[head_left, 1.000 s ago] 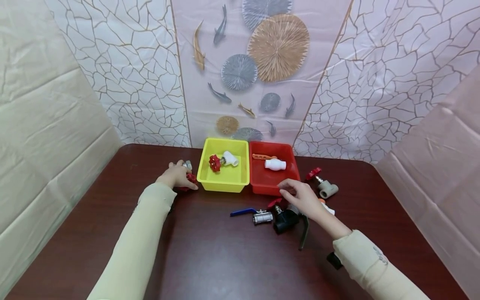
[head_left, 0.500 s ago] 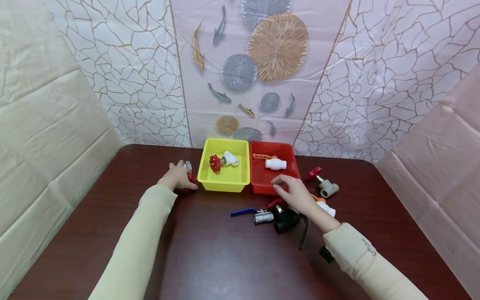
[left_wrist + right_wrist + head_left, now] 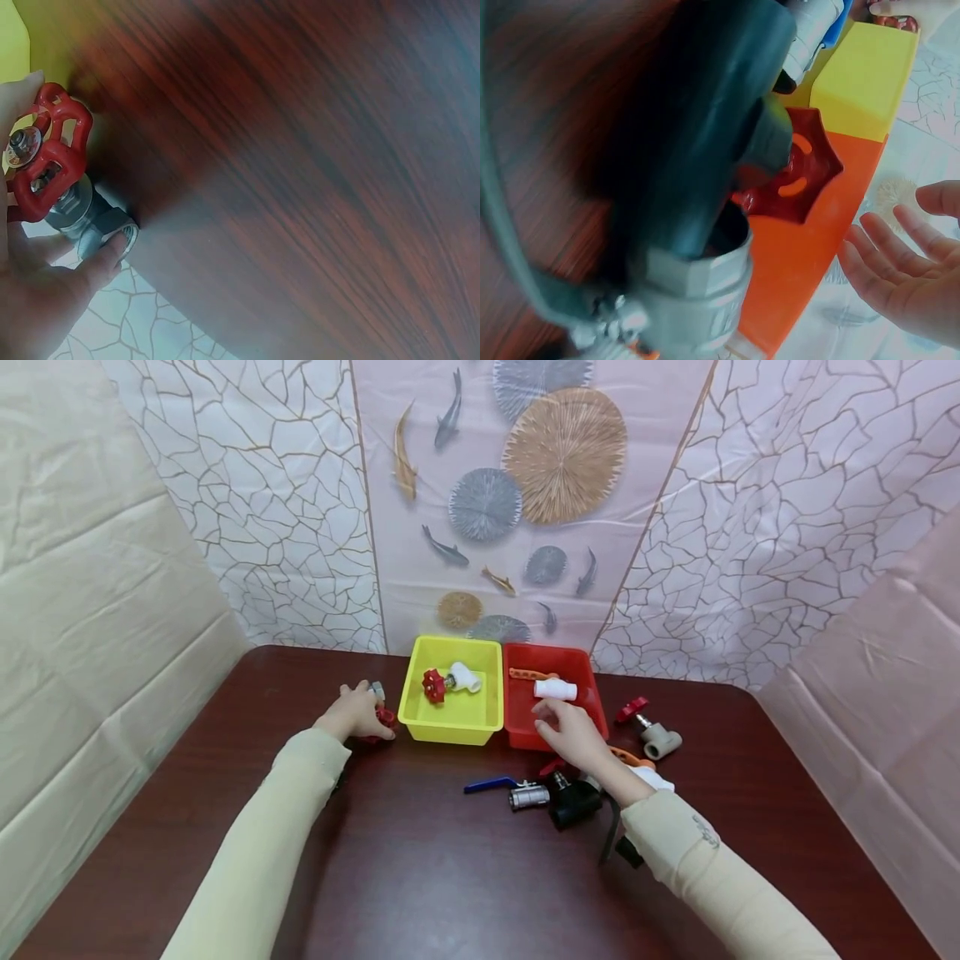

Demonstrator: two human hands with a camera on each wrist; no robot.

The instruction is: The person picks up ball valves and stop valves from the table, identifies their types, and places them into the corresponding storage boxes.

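At the left of the yellow bin (image 3: 450, 735), my left hand (image 3: 354, 712) holds a metal gate valve with a red handwheel (image 3: 60, 154); its fingers curl round the valve body (image 3: 105, 232). My right hand (image 3: 573, 735) is over the near part of the red bin (image 3: 516, 714), fingers relaxed and slightly bent, holding nothing. In the right wrist view the right hand's fingers (image 3: 885, 262) spread apart. A white ball valve (image 3: 555, 690) with an orange handle lies in the red bin. The yellow bin holds a white valve (image 3: 465, 677) with a red handwheel.
In front of the red bin lie a blue-handled metal ball valve (image 3: 528, 796), a black valve (image 3: 576, 806) with a red handwheel, and a metal valve (image 3: 697, 300) with a grey lever. Farther right are an orange-handled white valve (image 3: 654, 777) and a grey valve (image 3: 662, 741).
My right hand has moved left and a little away from me, from the red bin's near right corner to over its near part. My left hand stays on the gate valve.
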